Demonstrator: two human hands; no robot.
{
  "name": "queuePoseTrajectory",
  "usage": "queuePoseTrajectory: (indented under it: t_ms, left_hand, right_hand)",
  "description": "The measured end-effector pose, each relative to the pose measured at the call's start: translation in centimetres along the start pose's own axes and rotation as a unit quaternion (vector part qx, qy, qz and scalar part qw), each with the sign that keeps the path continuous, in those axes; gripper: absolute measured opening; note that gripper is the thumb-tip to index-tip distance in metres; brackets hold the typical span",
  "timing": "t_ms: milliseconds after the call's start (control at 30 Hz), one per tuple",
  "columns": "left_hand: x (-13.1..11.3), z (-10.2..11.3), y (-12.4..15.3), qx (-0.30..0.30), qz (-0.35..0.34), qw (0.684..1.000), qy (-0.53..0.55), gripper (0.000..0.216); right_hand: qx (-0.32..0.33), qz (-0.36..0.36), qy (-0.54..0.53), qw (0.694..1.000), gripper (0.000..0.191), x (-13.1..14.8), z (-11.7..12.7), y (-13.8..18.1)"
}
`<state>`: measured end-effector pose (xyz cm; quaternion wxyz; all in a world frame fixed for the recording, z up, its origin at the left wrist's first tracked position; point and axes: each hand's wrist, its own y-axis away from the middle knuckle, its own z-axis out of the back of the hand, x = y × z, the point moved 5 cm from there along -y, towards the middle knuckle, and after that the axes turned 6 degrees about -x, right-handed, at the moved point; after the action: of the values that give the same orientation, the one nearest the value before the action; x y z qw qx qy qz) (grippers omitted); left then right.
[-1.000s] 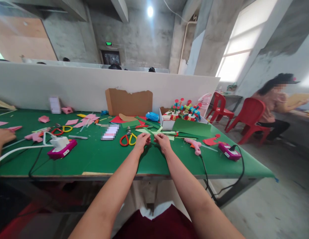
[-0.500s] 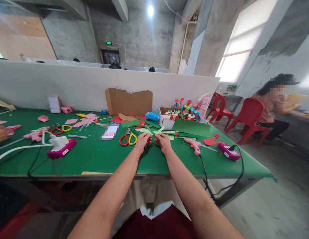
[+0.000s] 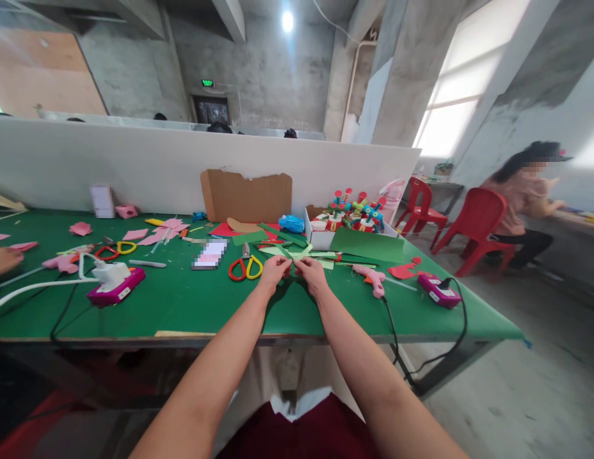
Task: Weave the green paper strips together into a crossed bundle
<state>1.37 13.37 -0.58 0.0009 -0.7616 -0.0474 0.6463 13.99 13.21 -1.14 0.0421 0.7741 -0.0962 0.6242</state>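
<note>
My left hand (image 3: 275,272) and my right hand (image 3: 311,273) meet close together over the green table (image 3: 205,306). Both are closed, pinching green paper strips (image 3: 304,252) whose ends stick up beyond the fingers. Light green and darker strips overlap there, and the fingers hide exactly how they join. Just left of my left hand lie scissors (image 3: 253,268) with one red and one yellow handle. To the right of my right hand rests a pink hot glue gun (image 3: 372,278). Light and dark green paper pieces lie behind my hands.
A white box (image 3: 321,240) of colourful figures stands behind a dark green sheet (image 3: 366,244). Purple power sockets (image 3: 117,287) sit either side, with trailing cables. A phone (image 3: 210,254) lies left of the scissors. Another person's hand (image 3: 2,260) reaches in at far left; someone sits on a red chair (image 3: 485,220).
My hands have drawn slightly closer together, still pinching the strips, which have shifted a little. The view moves slightly. The seated person at right has moved their hands.
</note>
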Motion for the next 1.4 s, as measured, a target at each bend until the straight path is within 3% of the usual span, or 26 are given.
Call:
queuePoseTrajectory:
  t_ms: [333, 600, 867, 1067, 1200, 1400]
  left_hand:
    - [-0.6, -0.5, 0.6, 0.037, -0.024, 0.998, -0.041, 0.037]
    - [-0.2, -0.4, 0.2, 0.033, -0.027, 0.995, -0.089, 0.022]
    - [0.6, 0.2, -0.2, 0.005, 0.039, 0.999, 0.027, 0.036]
    - [0.5, 0.2, -0.2, 0.003, 0.016, 1.0, 0.025, 0.042]
    - [0.5, 0.2, -0.1, -0.012, 0.03, 0.999, 0.037, 0.043]
    - [0.4, 0.0, -0.2, 0.013, 0.014, 1.0, 0.019, 0.038]
  right_hand:
    - [0.002, -0.048, -0.035, 0.998, 0.033, 0.0, 0.1, 0.1]
    - [-0.035, -0.005, -0.023, 0.999, 0.032, 0.1, 0.5, -0.1]
    - [-0.042, -0.026, -0.021, 0.999, 0.03, -0.1, 0.8, -0.3]
    - [-0.011, 0.0, 0.021, 1.0, 0.031, 0.3, 0.2, 0.1]
    - [-0.021, 0.002, 0.002, 1.0, 0.034, 0.3, 0.2, 0.1]
    - [-0.002, -0.02, -0.02, 1.0, 0.035, 0.1, 0.0, 0.0]
